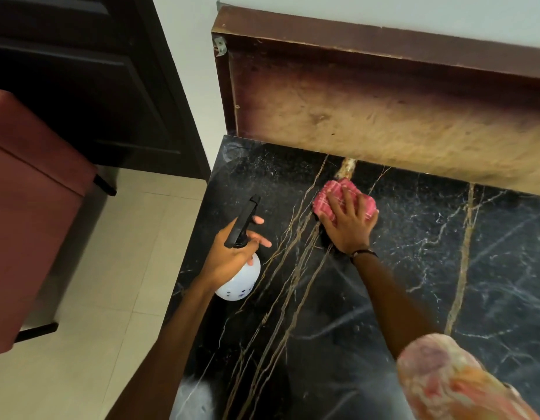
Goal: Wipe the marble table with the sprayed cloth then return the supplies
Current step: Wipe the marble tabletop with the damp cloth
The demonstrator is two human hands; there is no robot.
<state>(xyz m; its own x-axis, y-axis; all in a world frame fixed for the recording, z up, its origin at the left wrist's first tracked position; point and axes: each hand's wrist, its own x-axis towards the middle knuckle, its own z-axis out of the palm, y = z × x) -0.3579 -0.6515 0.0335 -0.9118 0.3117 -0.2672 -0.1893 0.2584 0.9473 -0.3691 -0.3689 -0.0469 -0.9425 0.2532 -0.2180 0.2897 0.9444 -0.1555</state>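
The black marble table (414, 268) with gold and white veins fills the lower right of the head view. My right hand (347, 225) lies flat on a folded pink cloth (326, 195), pressing it onto the marble near the table's back edge. My left hand (229, 253) is wrapped around the neck of a white spray bottle (244, 280) with a black trigger head (243, 221), held over the table's left edge. The bottle's nozzle points up and away from me.
A brown wooden board (383, 116) stands against the white wall behind the table. A red upholstered seat (26, 207) sits on the pale tiled floor (111, 283) to the left, in front of a dark door (96, 86).
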